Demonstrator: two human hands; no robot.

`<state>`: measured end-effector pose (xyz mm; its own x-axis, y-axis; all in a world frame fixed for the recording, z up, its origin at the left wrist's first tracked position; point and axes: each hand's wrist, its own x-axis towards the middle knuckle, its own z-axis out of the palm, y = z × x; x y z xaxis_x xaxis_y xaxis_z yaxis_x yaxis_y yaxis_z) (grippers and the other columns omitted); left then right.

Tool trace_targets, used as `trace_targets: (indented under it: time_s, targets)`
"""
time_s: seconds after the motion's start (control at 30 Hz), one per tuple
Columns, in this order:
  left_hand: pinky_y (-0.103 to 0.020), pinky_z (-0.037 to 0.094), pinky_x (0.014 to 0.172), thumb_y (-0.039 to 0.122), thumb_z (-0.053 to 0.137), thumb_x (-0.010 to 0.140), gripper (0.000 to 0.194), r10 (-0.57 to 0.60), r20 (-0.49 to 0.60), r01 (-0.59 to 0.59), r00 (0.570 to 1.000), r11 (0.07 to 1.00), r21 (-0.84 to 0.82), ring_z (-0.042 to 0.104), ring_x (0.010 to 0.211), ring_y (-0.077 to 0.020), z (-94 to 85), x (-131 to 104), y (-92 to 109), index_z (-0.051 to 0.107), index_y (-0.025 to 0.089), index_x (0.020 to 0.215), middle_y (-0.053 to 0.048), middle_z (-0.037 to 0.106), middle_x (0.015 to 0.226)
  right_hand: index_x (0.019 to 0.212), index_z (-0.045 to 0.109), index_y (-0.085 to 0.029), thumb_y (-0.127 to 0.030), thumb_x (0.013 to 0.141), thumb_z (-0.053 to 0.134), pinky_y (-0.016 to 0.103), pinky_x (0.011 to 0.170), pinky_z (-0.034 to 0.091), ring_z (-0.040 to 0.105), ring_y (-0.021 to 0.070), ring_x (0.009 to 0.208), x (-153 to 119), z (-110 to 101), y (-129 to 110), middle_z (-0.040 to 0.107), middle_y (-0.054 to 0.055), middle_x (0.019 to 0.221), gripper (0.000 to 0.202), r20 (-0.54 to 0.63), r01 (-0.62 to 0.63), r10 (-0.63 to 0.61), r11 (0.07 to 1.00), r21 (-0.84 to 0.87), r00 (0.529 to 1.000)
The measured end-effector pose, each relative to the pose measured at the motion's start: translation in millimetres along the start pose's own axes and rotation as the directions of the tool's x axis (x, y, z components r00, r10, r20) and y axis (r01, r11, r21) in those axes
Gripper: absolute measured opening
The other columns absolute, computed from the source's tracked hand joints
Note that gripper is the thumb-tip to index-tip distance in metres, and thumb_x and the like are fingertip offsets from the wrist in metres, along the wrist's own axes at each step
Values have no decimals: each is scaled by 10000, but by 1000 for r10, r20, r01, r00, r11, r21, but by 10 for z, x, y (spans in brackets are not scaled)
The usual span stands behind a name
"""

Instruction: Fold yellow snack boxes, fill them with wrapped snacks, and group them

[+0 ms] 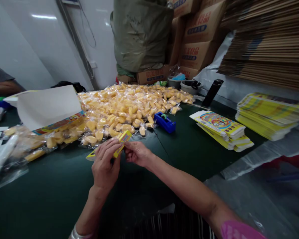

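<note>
A small yellow printed carton (pixel 122 142) is held above the dark green table, tilted up toward the right. My left hand (pixel 106 166) wraps over its middle from above, fingers closed around it. At its right end, my right hand (pixel 137 153) has its fingers curled and pinched against the carton's edge. Just beyond my hands lies a wide heap of yellow pieces in clear wrappers (pixel 124 106). A blue tape dispenser (pixel 165 122) sits on the table beyond my right hand, to the right of the heap's near edge.
On the right lie flat printed cartons (pixel 219 126) and a taller yellow stack (pixel 269 114). A large open display box (pixel 49 106) stands at the left on wrapped pieces. Behind the heap are a green sack (pixel 142 36), brown boxes (pixel 199 30) and a black cylinder (pixel 213 93). Another person's arm (pixel 7 88) shows far left.
</note>
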<state>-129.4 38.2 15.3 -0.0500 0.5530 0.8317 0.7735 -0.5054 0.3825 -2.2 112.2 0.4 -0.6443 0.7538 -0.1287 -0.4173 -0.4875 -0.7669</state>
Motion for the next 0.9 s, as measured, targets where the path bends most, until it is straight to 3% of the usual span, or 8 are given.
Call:
trace_targets:
  time_s: [0.1,0.2,0.37,0.5,0.67,0.77,0.83,0.9]
  targets:
    - [-361,541,965,225,715,837,202,-307,-40,287,951,922,-260,687,1101,-223,2,-5,117,686,236,1037,-56,725,1177,652,584,-192,-708,380,875,239,384,405,462,93,366,24,62,68,553,-61,470,652,-40,128,-129,991,-27,991]
    - [-349,572,930,285,785,763,227,-495,-73,423,866,802,-421,702,1066,-225,-3,34,210,679,216,952,-52,746,1116,603,540,-204,-715,476,834,221,361,328,433,76,348,83,153,127,542,-60,445,603,-107,252,-261,963,-95,959]
    - [-335,594,888,307,829,689,290,-619,-107,498,778,712,-495,723,1006,-228,-54,133,234,685,193,913,-60,762,1074,565,508,-205,-590,542,826,216,392,327,426,65,384,220,248,197,537,-59,468,500,-133,301,-337,925,-232,932]
    - [-310,604,861,286,853,658,306,-594,-94,474,799,719,-509,730,989,-228,-197,169,208,695,184,898,-58,769,1053,596,532,-199,-486,485,839,238,419,395,489,105,440,267,-3,96,575,-40,530,435,-159,223,-299,901,-373,941]
    - [-285,618,746,281,854,678,553,-561,316,633,765,568,-526,735,957,-231,-449,368,168,607,247,1172,-58,761,1076,825,588,-206,-427,623,768,231,553,468,620,162,755,-110,-410,-498,680,7,839,350,-274,234,-436,804,-547,857]
    - [-301,605,715,300,822,712,630,-411,648,754,641,495,-432,734,916,-236,-410,602,125,527,269,1268,-72,743,1093,1068,642,-219,-411,706,758,264,690,524,656,193,943,-444,-373,-754,700,44,1058,426,13,254,-319,729,-635,948]
    - [-312,588,730,338,772,748,595,-303,771,758,560,563,-330,726,895,-225,-271,705,74,506,249,1273,-80,734,1093,1082,647,-204,-396,760,715,281,642,529,675,182,797,-599,-342,-752,708,48,954,381,175,215,-129,688,-693,976]
    - [-295,563,683,379,709,783,503,-274,806,699,525,679,-225,714,813,-201,-84,697,5,530,216,1224,-77,745,1012,1046,624,-179,-407,811,610,293,554,516,643,162,618,-696,-393,-654,686,44,826,328,93,110,-61,678,-727,994]
